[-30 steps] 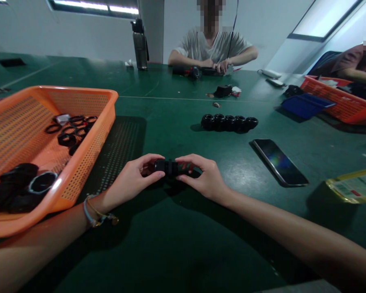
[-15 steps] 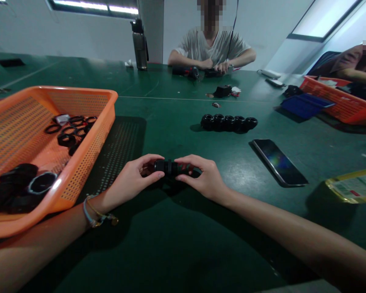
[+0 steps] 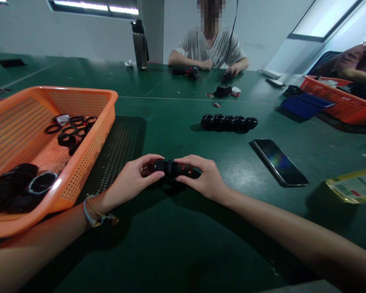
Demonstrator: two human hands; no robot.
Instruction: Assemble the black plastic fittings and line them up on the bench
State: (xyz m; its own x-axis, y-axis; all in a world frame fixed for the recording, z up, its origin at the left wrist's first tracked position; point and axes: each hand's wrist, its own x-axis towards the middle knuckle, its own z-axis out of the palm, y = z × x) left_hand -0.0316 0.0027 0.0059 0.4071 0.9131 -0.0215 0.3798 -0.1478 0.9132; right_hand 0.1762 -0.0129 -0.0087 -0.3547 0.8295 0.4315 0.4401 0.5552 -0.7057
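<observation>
Fingertips (image 3: 160,174) of the left hand (image 3: 136,176) are closed on 1 end of a black fitting (image 3: 168,167), and those of the right hand (image 3: 209,176) grip the other. It lies sideways between the 2 hands; whether it touches the green table (image 3: 167,248) I cannot tell. Left stands an orange basket (image 3: 90,162) holding black rings (image 3: 69,130). Beyond the hands sits a row of 5 black pieces (image 3: 229,123), with a phone (image 3: 279,162) to the right.
</observation>
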